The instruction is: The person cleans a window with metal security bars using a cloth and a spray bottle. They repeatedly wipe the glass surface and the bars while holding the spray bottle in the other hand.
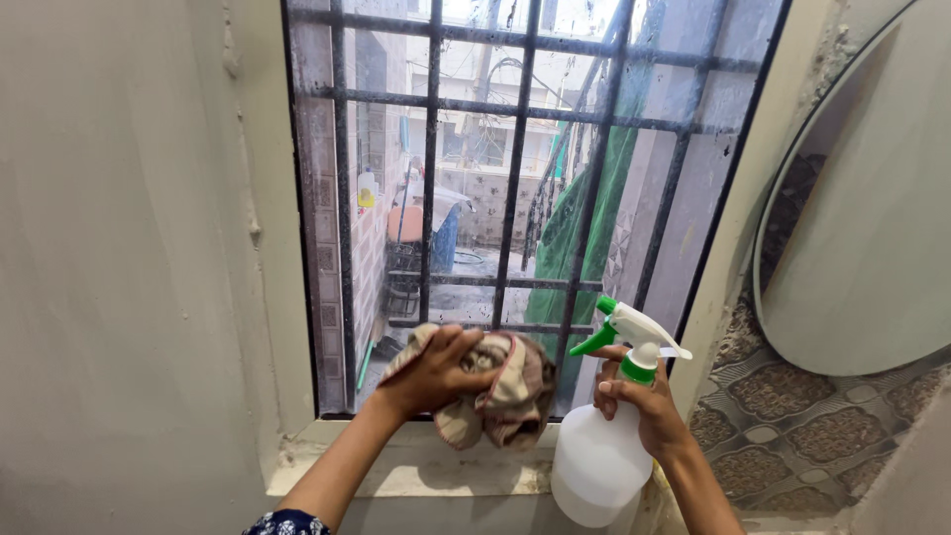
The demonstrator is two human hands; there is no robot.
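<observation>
My left hand [428, 374] grips a crumpled beige and pink cloth [507, 391] and presses it against the lower part of the window glass [466, 248]. My right hand [639, 406] holds a white spray bottle [594, 461] by its neck. The bottle has a green and white trigger head [634, 332] whose nozzle points right, away from the glass. The bottle hangs just above the sill, to the right of the cloth.
A dark metal grille [515, 149] sits behind the dusty pane. A pale, stained sill [416, 471] runs below. A plain wall [119, 267] fills the left. At right are patterned tiles [792, 416] and a round mirror [872, 228].
</observation>
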